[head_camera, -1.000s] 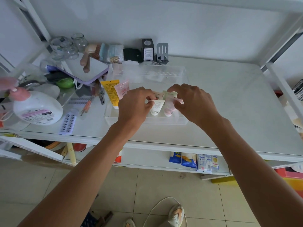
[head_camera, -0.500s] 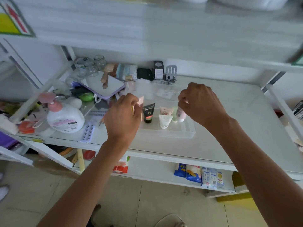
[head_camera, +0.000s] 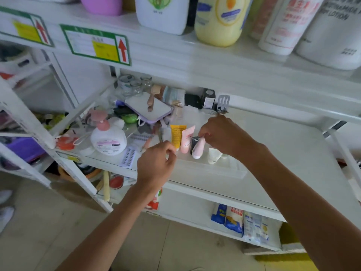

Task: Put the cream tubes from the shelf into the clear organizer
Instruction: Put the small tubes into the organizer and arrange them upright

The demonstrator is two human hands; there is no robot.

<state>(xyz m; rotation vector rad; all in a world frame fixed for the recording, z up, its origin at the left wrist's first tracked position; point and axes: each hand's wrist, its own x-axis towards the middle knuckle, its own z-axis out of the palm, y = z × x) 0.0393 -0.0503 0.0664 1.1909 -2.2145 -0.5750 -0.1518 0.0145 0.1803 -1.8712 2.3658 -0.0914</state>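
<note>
Tubes: five stand in the clear organizer point(head_camera: 224, 169) on the shelf point(head_camera: 283, 153), in a row running left to right.
Order: yellow tube point(head_camera: 176, 134), pink tube point(head_camera: 186, 140), black tube point(head_camera: 195, 142), pale pink tube point(head_camera: 198, 149), white tube point(head_camera: 214, 155).
Axis: each tube's long axis runs near upright, cap end down, flat crimped end up; the pale pink tube leans, its top toward the right.
Right hand point(head_camera: 224, 136): fingers pinched on the top end of the pale pink tube, above the row.
Left hand point(head_camera: 156, 165): loosely curled, fingers close together, holding nothing that shows; it hovers just in front of the organizer's left end.
Change: half a second ago the left hand was at the yellow tube by the organizer's left end; now it is drawn back toward the shelf's front edge. The right hand stays over the pale pink tube.
Nearby: pump bottle point(head_camera: 108, 138) to the left, well apart from the organizer.
</note>
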